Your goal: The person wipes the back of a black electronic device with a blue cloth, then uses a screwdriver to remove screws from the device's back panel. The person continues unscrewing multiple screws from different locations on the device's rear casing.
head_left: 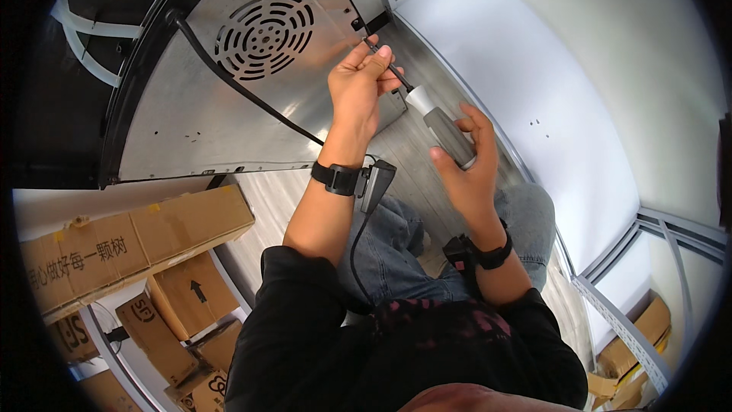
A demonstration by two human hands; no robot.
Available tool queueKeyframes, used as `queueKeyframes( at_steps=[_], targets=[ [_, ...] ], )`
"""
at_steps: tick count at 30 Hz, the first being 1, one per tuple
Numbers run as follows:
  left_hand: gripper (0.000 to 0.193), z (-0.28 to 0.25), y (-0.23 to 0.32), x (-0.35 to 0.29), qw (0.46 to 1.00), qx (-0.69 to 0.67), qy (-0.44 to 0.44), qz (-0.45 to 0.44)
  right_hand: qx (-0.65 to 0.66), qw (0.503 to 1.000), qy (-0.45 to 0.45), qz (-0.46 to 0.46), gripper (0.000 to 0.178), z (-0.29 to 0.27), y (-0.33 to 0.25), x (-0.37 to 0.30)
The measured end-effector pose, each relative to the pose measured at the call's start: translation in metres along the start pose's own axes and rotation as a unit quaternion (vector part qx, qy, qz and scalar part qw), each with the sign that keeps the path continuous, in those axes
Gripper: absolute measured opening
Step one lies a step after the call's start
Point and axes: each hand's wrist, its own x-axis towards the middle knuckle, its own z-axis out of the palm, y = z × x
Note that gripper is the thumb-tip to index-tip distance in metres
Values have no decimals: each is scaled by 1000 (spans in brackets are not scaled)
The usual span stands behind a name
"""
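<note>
A screwdriver (444, 128) with a grey and white handle and a dark shaft slants from the middle of the view up to the lower right edge of a metal panel (252, 118). Near the tip, my left hand (364, 76) pinches the shaft between thumb and fingers. My right hand (474, 159) is curled loosely about the handle, its end against the palm. The shaft's tip is close to the panel's edge; my left fingers partly cover it, so I cannot tell what it touches. The panel has a round slotted vent (264, 37).
A black cable (236, 85) runs across the panel toward my left forearm. Cardboard boxes (137, 240) lie on a rack at the lower left. A metal-framed white panel (518, 69) stands at the right. Below is grey wood-look floor (415, 172). Both wrists wear black straps with devices.
</note>
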Motion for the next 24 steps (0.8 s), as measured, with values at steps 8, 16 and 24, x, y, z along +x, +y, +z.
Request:
queueKeyframes(
  at_steps=[8,16,24],
  targets=[
    [29,2,4,-3,1000,-17,0,-20,-227,951,27,-207,47,4,6,1],
    [27,-7,-5,6,1000,12,-4,2,170,961,-76,205,55,-14,-2,2],
    [25,-2,0,3,1000,-10,3,-3,44,997,-4,62,56,4,4,-6]
  ],
)
